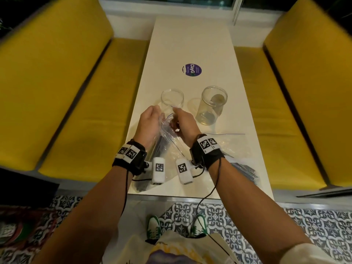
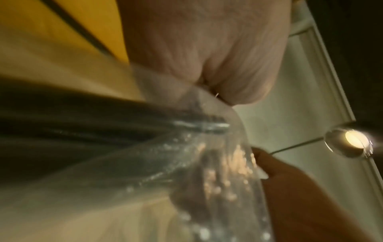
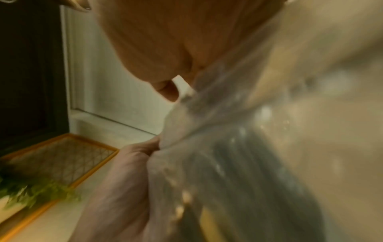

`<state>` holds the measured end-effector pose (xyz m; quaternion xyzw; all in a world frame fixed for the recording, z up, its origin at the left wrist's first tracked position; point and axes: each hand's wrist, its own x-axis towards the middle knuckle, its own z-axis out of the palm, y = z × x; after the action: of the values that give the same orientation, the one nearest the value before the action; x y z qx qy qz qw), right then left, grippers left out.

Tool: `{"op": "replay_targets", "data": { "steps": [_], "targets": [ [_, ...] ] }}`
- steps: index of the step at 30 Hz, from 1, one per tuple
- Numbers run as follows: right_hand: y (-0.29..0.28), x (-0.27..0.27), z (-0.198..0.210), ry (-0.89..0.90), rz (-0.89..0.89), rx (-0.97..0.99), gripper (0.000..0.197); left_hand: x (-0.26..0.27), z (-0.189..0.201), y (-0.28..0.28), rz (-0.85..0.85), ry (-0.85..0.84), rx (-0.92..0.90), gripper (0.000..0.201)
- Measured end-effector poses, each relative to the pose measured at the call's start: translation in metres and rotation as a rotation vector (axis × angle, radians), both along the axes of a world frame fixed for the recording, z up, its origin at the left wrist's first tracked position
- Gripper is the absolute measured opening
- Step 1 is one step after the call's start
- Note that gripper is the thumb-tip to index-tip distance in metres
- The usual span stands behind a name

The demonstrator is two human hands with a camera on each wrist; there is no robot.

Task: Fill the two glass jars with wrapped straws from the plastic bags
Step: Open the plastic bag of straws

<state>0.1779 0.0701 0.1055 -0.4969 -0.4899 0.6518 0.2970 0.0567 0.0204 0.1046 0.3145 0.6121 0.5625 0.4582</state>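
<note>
Yellow cushioned seats flank a long white bench (image 1: 190, 44) that runs away from the person, and the work is at its near end. Nearest, toward the near right corner, a second plastic bag (image 1: 238, 164) lies flat with dark wrapped straws showing through it, and it looks untouched. Just in from the near edge, between the two wrists, the first plastic bag (image 1: 163, 141) is lifted at its mouth, its long body of dark wrapped straws (image 1: 160, 149) trailing back to the bench's near edge. The left hand (image 1: 150, 122) and the right hand (image 1: 182, 122) sit close together, each with fingers curled and pinching one lip of that bag's mouth; both wrist views show the clear film bunched in a closed fist, though blur hides the exact fingers. A thin dark strip (image 1: 228, 133) lies on the bench just right of the right wrist; what it is cannot be told. Just beyond the hands stands the left jar (image 1: 172, 100), upright and apparently empty, nearly touching the fingertips. The right jar (image 1: 212, 105) stands beside it, well apart from the hands, also with no straws inside. By my reading the task has barely begun: the bag is only being opened, and both jars remain to be filled.
</note>
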Motion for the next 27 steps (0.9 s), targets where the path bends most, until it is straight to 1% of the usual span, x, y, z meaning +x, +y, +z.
{"op": "replay_targets", "data": {
  "steps": [1,2,3,4,5,7,9,10,11,13,15,16,17,18,20,21,22,23,25,27],
  "targets": [
    [0.002,0.002,0.002,-0.098,0.077,0.039,0.037,-0.002,-0.001,0.001,-0.004,0.061,0.009,0.036],
    [0.003,0.004,0.003,-0.186,0.143,0.093,0.035,-0.004,-0.002,0.002,0.007,0.106,0.017,0.035],
    [0.005,0.005,0.002,-0.23,0.175,0.14,0.027,-0.007,-0.003,0.002,0.016,0.139,0.026,0.035],
    [0.006,0.006,0.003,-0.251,0.17,0.164,0.019,-0.009,-0.002,0.002,0.01,0.175,0.029,0.033],
    [0.007,0.006,0.001,-0.248,0.138,0.177,0.014,-0.011,-0.003,0.002,-0.011,0.221,0.02,0.031],
    [0.007,0.006,-0.002,-0.223,0.057,0.185,0.014,-0.011,-0.005,-0.001,-0.077,0.379,-0.026,0.032],
    [0.005,0.009,0.003,-0.141,0.034,0.179,0.012,-0.012,-0.006,-0.003,-0.076,0.545,-0.012,0.02],
    [0.004,0.012,0.004,-0.067,0.007,0.152,0.013,-0.014,-0.004,-0.004,-0.046,0.564,-0.002,0.013],
    [0.005,0.016,0.002,0.011,-0.035,0.12,0.017,-0.019,-0.003,-0.004,-0.002,0.543,-0.001,0.01],
    [0.006,0.025,-0.001,0.123,-0.142,0.064,0.021,-0.031,0.001,-0.006,0.074,0.418,0.002,0.011],
    [0.012,0.027,-0.003,0.159,-0.212,-0.005,0.018,-0.037,0.002,-0.007,0.058,0.308,0.024,0.014],
    [0.014,0.025,-0.001,0.155,-0.208,-0.047,0.016,-0.036,0.002,-0.007,0.042,0.286,0.02,0.014],
    [0.014,0.023,0.0,0.139,-0.169,-0.079,0.015,-0.032,0.001,-0.006,0.039,0.295,0.008,0.013],
    [0.012,0.022,0.004,0.09,-0.092,-0.091,0.014,-0.028,-0.001,-0.004,0.053,0.31,0.006,0.013],
    [0.008,0.019,0.007,-0.088,0.073,-0.055,0.018,-0.022,-0.006,0.002,0.114,0.308,0.014,0.013],
    [0.006,0.019,0.006,-0.135,0.109,-0.039,0.019,-0.021,-0.007,0.003,0.15,0.306,0.01,0.013],
    [0.006,0.02,0.003,-0.135,0.106,-0.034,0.018,-0.022,-0.008,0.005,0.184,0.301,0.002,0.013],
    [0.007,0.024,0.0,-0.108,0.074,-0.038,0.018,-0.025,-0.008,0.004,0.221,0.291,0.0,0.013],
    [0.014,0.036,-0.009,-0.049,-0.074,-0.055,0.026,-0.034,-0.01,0.003,0.299,0.255,0.015,0.017],
    [0.021,0.043,-0.014,-0.017,-0.209,-0.053,0.03,-0.038,-0.009,0.001,0.299,0.195,0.029,0.017]
  ]
}}
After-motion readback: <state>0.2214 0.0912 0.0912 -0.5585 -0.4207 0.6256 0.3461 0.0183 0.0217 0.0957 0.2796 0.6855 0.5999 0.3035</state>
